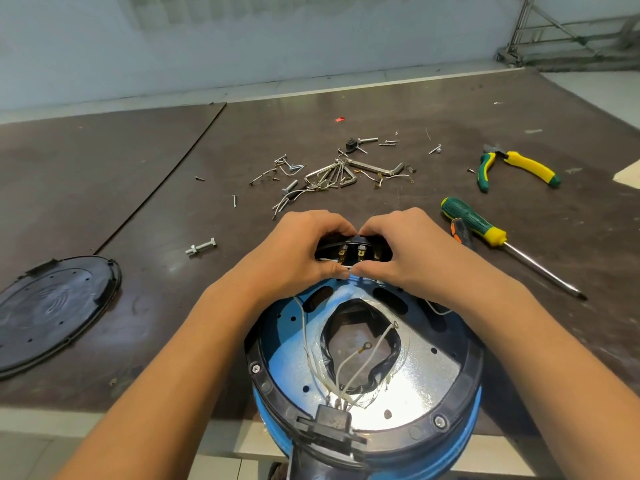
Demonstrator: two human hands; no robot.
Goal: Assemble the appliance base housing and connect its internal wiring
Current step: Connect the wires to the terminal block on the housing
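While the left hand (304, 251) and right hand (401, 251) curl around a black terminal block (353, 252) with brass tabs, their thumbs pinch a thin white wire (348, 268), probably to seat it on a tab. The block sits at the far rim of the upturned round blue base housing (464, 434), at the near edge of the dark brown tabletop (138, 209). A green-and-yellow screwdriver (474, 221), matching pliers (519, 166), scattered screws and hex keys (332, 174) and a black oval cover (52, 313) lie within reach. A pale wall (242, 39) stands behind.
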